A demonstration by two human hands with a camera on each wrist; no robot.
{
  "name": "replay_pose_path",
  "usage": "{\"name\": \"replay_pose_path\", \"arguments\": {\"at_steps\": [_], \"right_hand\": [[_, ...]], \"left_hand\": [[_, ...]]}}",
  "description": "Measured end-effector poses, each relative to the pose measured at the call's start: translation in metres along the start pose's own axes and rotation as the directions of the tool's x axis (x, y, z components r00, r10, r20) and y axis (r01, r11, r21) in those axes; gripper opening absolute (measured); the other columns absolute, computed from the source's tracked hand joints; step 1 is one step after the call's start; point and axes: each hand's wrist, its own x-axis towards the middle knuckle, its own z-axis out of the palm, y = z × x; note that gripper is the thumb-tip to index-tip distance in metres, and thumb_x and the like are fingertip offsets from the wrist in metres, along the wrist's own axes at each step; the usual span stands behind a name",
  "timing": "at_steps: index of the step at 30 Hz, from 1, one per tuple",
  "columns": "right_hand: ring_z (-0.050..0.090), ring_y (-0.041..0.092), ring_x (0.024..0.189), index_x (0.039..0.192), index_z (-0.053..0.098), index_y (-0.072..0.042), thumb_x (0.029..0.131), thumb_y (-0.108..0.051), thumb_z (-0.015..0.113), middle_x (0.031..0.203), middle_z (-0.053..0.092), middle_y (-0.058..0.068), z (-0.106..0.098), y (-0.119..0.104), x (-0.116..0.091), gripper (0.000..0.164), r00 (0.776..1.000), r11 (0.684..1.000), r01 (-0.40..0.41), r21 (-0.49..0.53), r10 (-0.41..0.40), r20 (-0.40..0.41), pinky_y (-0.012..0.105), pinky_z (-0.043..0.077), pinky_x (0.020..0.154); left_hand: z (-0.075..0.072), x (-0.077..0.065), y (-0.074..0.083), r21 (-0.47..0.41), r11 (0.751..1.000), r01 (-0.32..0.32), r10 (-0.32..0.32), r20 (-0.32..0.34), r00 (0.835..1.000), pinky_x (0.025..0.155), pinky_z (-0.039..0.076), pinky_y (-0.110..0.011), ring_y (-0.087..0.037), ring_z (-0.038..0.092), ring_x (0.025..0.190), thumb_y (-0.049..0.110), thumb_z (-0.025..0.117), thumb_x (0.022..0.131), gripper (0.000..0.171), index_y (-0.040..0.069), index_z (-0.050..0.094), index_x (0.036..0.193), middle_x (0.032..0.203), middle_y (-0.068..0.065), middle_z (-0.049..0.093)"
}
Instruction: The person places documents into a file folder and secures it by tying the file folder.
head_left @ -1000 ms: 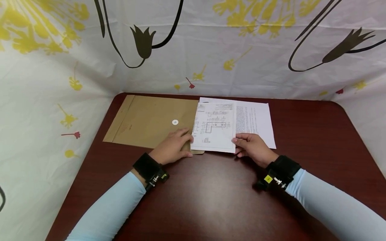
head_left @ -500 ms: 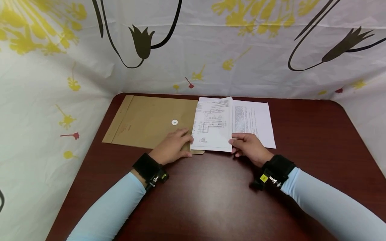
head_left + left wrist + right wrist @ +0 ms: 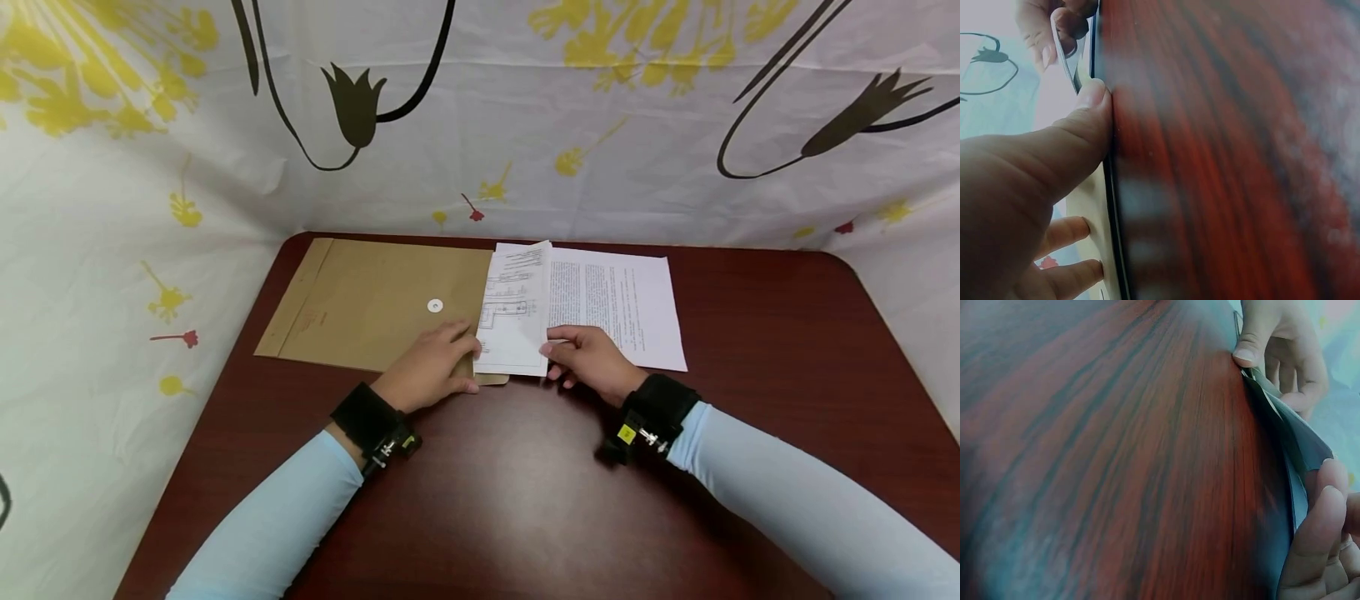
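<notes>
A brown paper envelope (image 3: 375,292) with a white round button (image 3: 435,306) lies flat at the back of the table. My left hand (image 3: 429,367) rests on its right end; in the left wrist view two fingers (image 3: 1072,234) are spread on it and the thumb (image 3: 1088,115) is at its near edge. My right hand (image 3: 588,358) pinches the right edge of white paper with a technical drawing (image 3: 517,333). The paper's left part is out of sight at the envelope's mouth. The right wrist view shows the paper (image 3: 1300,434) bowed up between both hands.
More white paper with printed text (image 3: 618,308) lies flat behind and right of my right hand. The dark red wooden table (image 3: 495,483) extends toward me. A patterned white cloth (image 3: 465,108) hangs along the table's back edge and sides.
My right hand has slid left with the drawing paper, so less of it shows and more of the printed text behind it is uncovered. My left hand and the envelope have stayed put.
</notes>
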Motion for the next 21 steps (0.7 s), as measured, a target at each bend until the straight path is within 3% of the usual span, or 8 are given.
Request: {"name": "replay_pose_path", "arguments": {"at_steps": [10,21], "right_hand": [[0.062,0.012,0.062,0.136,0.056,-0.001,0.099,-0.017,0.064,0.072,0.068,0.002,0.018,-0.008,0.01,0.041,1.0,0.998,-0.001,-0.059,0.002,0.008,0.027,0.048,0.051],[0.056,0.012,0.059,0.135,0.056,-0.002,0.099,-0.015,0.063,0.078,0.066,0.005,0.027,-0.014,0.018,0.039,0.999,0.997,-0.037,-0.066,0.037,0.004,0.025,0.042,0.049]], "left_hand": [[0.001,0.0,0.0,-0.01,1.0,-0.001,0.001,-0.001,1.0,0.116,0.032,-0.053,-0.033,0.034,0.147,0.048,0.077,0.083,0.045,0.018,0.058,0.111,0.156,-0.019,0.039],[0.001,0.002,-0.001,-0.019,1.0,0.021,-0.021,-0.001,1.0,0.117,0.031,-0.053,-0.032,0.034,0.147,0.048,0.076,0.084,0.043,0.018,0.057,0.109,0.157,-0.018,0.039]]}}
